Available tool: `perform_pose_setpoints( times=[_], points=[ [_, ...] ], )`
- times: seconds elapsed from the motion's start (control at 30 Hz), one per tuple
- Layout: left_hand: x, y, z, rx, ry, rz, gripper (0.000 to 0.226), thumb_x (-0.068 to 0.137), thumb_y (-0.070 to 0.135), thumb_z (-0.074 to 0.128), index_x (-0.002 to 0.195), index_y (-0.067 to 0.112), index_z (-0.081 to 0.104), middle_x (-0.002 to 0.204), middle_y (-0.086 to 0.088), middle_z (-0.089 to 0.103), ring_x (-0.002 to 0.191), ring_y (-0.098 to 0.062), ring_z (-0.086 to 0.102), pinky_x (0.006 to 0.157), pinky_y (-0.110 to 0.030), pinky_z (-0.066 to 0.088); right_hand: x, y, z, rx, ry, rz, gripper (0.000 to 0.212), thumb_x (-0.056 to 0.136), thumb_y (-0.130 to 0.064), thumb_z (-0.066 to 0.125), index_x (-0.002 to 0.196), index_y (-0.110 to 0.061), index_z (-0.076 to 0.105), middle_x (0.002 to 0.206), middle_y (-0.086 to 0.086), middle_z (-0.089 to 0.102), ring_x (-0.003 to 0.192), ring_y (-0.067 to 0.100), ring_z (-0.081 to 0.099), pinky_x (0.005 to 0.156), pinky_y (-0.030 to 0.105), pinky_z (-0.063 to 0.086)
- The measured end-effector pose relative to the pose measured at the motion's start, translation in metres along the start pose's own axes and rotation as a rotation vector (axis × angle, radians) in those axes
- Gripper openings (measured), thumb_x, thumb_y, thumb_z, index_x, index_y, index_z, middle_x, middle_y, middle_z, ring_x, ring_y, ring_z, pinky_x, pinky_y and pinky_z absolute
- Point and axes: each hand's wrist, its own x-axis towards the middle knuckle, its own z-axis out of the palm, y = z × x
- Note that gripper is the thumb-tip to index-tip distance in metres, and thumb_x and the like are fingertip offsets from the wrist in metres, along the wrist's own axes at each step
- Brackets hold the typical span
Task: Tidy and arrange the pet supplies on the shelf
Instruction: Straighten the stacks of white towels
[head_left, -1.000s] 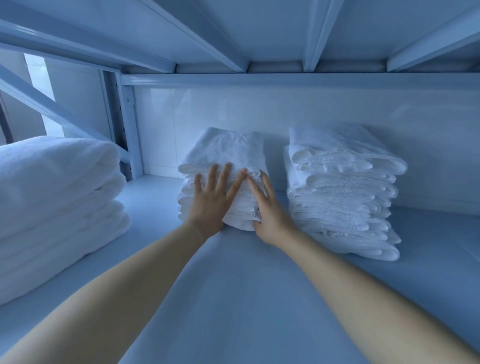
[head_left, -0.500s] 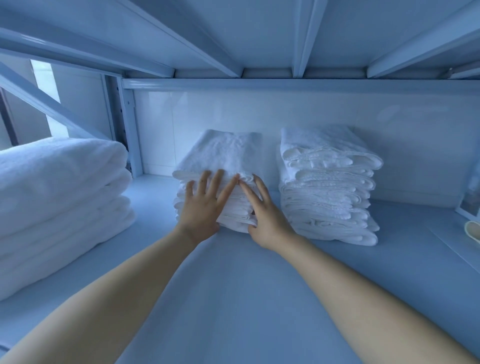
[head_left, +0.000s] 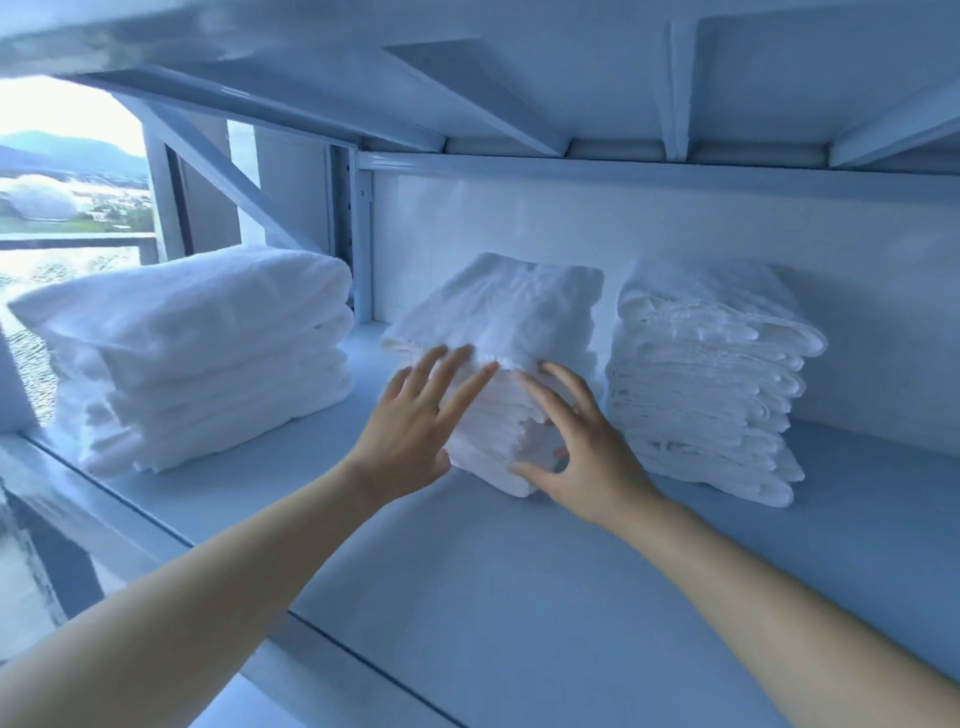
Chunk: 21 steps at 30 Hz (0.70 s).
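Blue shelf (head_left: 519, 597) bearing three white folded piles: thick towel stack (head_left: 208, 353), left; right cloth stack (head_left: 701, 384); middle cloth stack (head_left: 498, 322), long axis near-to-far, folded edges facing near. Left hand (head_left: 410, 431) and right hand (head_left: 587, 447), fingers straight, press its near face.

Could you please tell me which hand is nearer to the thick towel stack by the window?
Left. The left hand rests on the front of the middle stack, on the side facing the thick towel stack; the right hand touches it further right.

Free shelf (head_left: 519, 597) front; big towel pile (head_left: 208, 364) left.
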Motion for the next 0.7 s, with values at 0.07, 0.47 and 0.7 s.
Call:
perform_pose_setpoints(
  times=[0.07,0.47,0.7],
  points=[
    [0.004,0.01,-0.004,0.027,-0.041,-0.025,0.123,0.047,0.022,0.08,0.147,0.024,0.009,0.151,-0.019,0.025,0.137,-0.041,0.027,0.103,-0.054,0.034,0.0,0.008,-0.011,0.011,0.016,0.005,0.084,0.077,-0.032,0.073,0.142,-0.044,0.02,0.15,-0.015,0.012,0.125,0.005,0.038,0.083,0.038,0.054],
    [0.032,0.026,-0.009,0.098,-0.089,0.002,0.114,0.045,0.018,0.081,0.141,0.031,0.021,0.13,-0.023,0.038,0.123,-0.043,0.038,0.094,-0.072,0.029,0.002,0.037,-0.009,-0.076,-0.096,0.06,0.118,0.074,-0.019,0.076,0.129,-0.062,-0.02,0.154,-0.018,-0.015,0.138,0.021,0.028,0.099,0.041,0.044],
    [0.023,0.021,-0.01,0.038,-0.006,0.049,0.104,0.045,0.008,0.074,0.137,0.026,0.031,0.124,-0.024,0.047,0.114,-0.042,0.044,0.096,-0.053,0.038,0.002,0.033,0.007,0.012,-0.034,0.033,0.118,0.075,-0.013,0.073,0.13,-0.063,-0.018,0.155,-0.019,-0.013,0.134,0.019,0.036,0.086,0.034,0.05]
  ],
)
